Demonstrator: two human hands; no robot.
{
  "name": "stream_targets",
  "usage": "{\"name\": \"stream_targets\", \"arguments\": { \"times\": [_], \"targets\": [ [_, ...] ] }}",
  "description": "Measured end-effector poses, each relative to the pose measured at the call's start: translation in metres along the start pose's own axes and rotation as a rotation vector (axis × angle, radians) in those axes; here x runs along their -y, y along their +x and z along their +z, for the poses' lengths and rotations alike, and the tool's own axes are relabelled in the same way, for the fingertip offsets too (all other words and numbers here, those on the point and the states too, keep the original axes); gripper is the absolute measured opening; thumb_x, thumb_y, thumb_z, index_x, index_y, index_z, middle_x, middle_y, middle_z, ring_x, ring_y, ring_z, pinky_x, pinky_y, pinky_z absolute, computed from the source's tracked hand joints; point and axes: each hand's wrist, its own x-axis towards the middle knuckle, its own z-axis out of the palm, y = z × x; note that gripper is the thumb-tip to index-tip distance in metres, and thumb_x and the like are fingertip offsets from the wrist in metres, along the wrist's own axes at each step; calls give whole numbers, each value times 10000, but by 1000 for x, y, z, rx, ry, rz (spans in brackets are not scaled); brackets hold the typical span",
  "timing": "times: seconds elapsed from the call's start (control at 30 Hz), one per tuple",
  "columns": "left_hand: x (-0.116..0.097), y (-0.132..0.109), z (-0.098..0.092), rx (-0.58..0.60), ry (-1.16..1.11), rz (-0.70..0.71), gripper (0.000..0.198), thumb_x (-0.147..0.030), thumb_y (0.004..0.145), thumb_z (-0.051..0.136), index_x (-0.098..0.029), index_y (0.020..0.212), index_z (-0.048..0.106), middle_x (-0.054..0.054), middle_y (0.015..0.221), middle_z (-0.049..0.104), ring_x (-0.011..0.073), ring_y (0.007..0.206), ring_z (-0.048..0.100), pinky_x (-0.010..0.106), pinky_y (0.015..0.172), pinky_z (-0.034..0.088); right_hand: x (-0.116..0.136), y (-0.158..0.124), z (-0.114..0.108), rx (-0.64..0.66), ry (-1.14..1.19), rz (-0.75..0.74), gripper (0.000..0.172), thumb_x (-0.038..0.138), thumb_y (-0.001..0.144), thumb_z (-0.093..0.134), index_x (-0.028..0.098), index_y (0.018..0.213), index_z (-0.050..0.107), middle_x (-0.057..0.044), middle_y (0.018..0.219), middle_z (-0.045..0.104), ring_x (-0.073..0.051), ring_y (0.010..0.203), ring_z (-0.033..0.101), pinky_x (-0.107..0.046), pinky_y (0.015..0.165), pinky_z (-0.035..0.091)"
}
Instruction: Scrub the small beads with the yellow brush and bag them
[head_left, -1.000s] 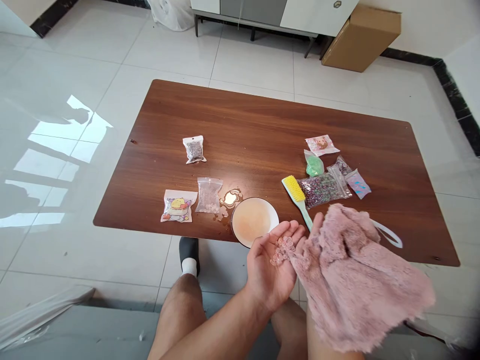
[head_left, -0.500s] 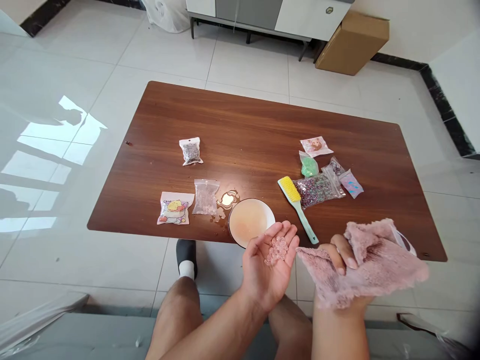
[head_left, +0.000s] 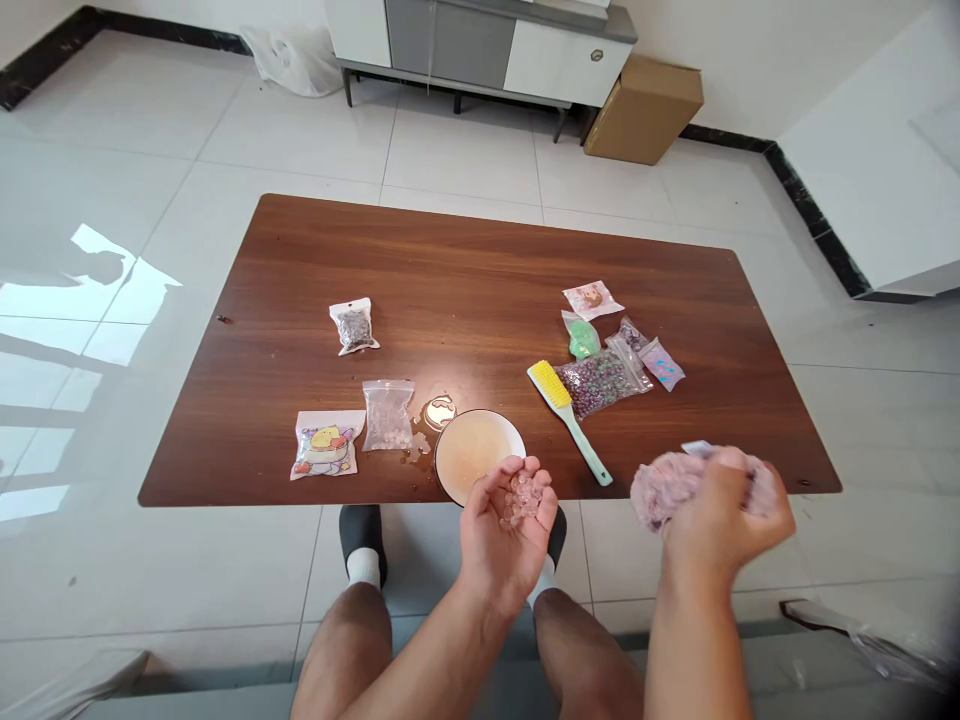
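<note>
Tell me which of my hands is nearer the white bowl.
Left. Your left hand, cupping clear beads, overlaps the near edge of the white bowl in view; your right hand, clutching pink cloth, is farther right.

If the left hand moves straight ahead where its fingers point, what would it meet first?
Probably the white bowl, which the left hand overlaps in view; height is unclear, so it may pass above.

1 head view – from above, facing forward and down across the table (head_left: pixel 450 270).
</note>
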Motion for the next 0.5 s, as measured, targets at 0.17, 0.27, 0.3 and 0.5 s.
{"name": "stream_targets", "arguments": {
  "times": [0.17, 0.27, 0.3, 0.5],
  "targets": [
    [-6, 2, -2, 126, -32, -29, 272, -208, 820, 793, -169, 743, 536, -53, 660, 526, 24, 483, 433, 120, 426, 327, -45, 18, 17, 184, -369, -147, 421, 488, 834, 636, 169, 1109, 646, -176, 1126, 689, -356, 1062, 644, -540, 962, 486],
    [-9, 2, -2, 163, 24, -61, 458, -266, 832, 812, -195, 695, 381, -99, 575, 331, 18, 425, 240, 130, 380, 170, -65, 23, 29, 390, -389, -177, 466, 453, 828, 611, 158, 1185, 667, -208, 1220, 694, -380, 1166, 637, -569, 1023, 478],
    [-10, 2, -2, 157, 58, -67, 495, -302, 842, 810, -202, 694, 349, -106, 565, 278, 22, 424, 193, 138, 380, 140, -66, 22, 31, 455, -396, -185, 469, 436, 817, 621, 163, 1195, 674, -208, 1236, 699, -389, 1204, 627, -587, 1052, 463],
    [-9, 3, 3, 99, 245, 34, 377, -430, 861, 800, -214, 849, 491, -125, 555, 183, 43, 438, 115, 151, 396, 118, -7, -35, 26, 366, -78, -208, 678, 437, 900, 657, 215, 1514, 472, -188, 1601, 470, -374, 1534, 367, -647, 1232, 267]
  ]
}}
